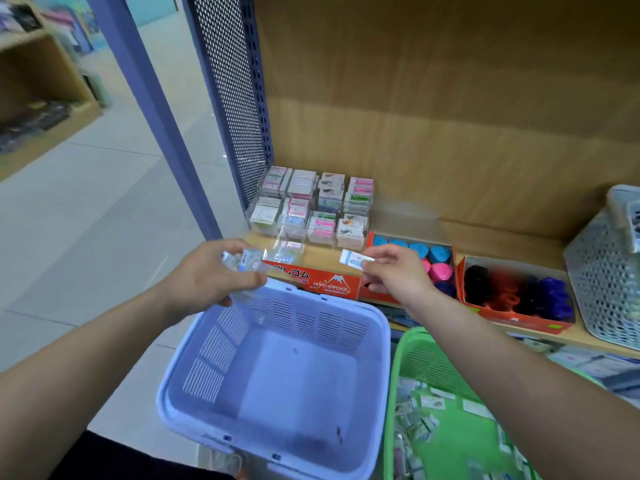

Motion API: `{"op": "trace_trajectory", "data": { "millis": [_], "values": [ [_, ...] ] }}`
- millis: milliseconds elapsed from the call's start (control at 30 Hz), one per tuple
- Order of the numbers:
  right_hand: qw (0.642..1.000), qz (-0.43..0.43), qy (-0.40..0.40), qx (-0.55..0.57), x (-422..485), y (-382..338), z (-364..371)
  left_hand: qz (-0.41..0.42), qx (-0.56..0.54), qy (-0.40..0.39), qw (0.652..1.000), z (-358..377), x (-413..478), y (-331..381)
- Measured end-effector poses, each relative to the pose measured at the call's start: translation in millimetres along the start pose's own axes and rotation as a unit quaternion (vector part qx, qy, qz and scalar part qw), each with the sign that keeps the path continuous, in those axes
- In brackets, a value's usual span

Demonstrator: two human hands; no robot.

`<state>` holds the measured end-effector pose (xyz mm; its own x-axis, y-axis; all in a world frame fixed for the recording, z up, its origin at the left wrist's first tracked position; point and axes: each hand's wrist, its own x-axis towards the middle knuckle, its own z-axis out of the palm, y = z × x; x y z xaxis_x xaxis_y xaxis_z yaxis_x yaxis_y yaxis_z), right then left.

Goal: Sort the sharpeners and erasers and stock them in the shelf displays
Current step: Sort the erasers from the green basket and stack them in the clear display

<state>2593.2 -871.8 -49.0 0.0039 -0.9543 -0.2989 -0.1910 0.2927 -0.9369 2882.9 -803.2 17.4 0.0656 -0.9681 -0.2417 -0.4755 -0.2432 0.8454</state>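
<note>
My left hand (211, 277) grips a bunch of small erasers in clear wrappers (242, 263) above the far left corner of an empty lilac basket (207, 358). My right hand (394, 271) pinches one white and blue eraser (353, 258) over the orange "Hard Eraser" box (329, 284) on the wooden shelf. Behind that box stands a clear tiered display (311, 206) filled with stacked erasers. Blue and pink sharpeners (433, 258) lie in an orange box to the right. A further orange box holds black, red and dark blue sharpeners (519, 289).
A green basket (408, 375) with several loose wrapped erasers sits at the lower right. A grey perforated basket (602, 271) stands on the shelf's right end. A purple upright and mesh panel (235, 116) bound the shelf on the left. Tiled floor lies to the left.
</note>
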Motion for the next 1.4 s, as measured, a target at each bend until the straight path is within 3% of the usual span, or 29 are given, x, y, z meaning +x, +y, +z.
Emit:
{"op": "trace_trajectory", "data": {
  "millis": [200,400,567,933,1100,1167,1267,1400],
  "values": [
    [1.0,0.005,-0.002,0.007,64.7,6.8,49.4,-0.015,-0.004,0.004,1.0,-3.1,21.4,-17.3],
    [0.995,-0.044,-0.031,-0.082,112.8,2.7,105.5,-0.019,0.017,0.029,0.999,-12.2,36.7,-21.5],
    [0.984,-0.081,-0.004,-0.157,130.2,6.5,135.9,-0.026,-0.005,0.064,0.998,-28.5,44.0,-23.0],
    [0.937,-0.154,0.049,-0.309,134.6,15.8,159.0,-0.045,-0.053,0.063,0.996,-36.0,46.5,-23.0],
    [0.939,-0.178,0.086,-0.281,129.0,8.0,146.6,-0.045,-0.066,0.061,0.995,-39.1,46.0,-23.8],
    [0.931,-0.201,0.072,-0.296,125.6,10.8,142.7,-0.045,-0.067,0.062,0.995,-40.1,46.1,-24.1],
    [0.913,-0.204,-0.022,-0.353,124.5,16.3,139.4,-0.04,-0.069,0.056,0.995,-40.7,46.0,-25.1],
    [0.845,-0.208,-0.102,-0.481,124.0,14.5,141.3,-0.045,-0.058,0.046,0.996,-40.0,45.4,-27.6]
  ]
}}
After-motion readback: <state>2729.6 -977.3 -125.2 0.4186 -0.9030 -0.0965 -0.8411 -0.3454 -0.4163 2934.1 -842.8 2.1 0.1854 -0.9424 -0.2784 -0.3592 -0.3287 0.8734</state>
